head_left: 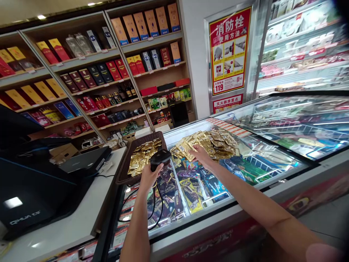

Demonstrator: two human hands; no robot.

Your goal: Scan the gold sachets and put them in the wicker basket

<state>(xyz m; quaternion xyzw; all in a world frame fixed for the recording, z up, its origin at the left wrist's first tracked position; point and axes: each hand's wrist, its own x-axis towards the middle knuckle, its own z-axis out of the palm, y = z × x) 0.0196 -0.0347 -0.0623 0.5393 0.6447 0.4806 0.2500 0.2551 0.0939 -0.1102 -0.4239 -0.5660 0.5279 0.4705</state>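
Observation:
My left hand (151, 175) is closed round the handle of a black barcode scanner (160, 157), whose cable hangs down over the freezer glass. To its right, my right hand (200, 155) grips a gold packet (190, 150) at the near edge of a spread pile of gold packets (215, 142). That pile lies on the glass lid of the chest freezer (218, 225). Behind the scanner stands a brown woven basket (160, 136) holding more gold packets (141, 156). How many packets my right fingers hold is not clear.
At the left, a dark checkout terminal (35, 193) stands on a white counter (100, 196). Bagged frozen goods (191, 193) show through the glass. Shelves of boxed goods (95, 76) line the back wall, beside a red notice (230, 51). A lit display case (302, 47) stands at right.

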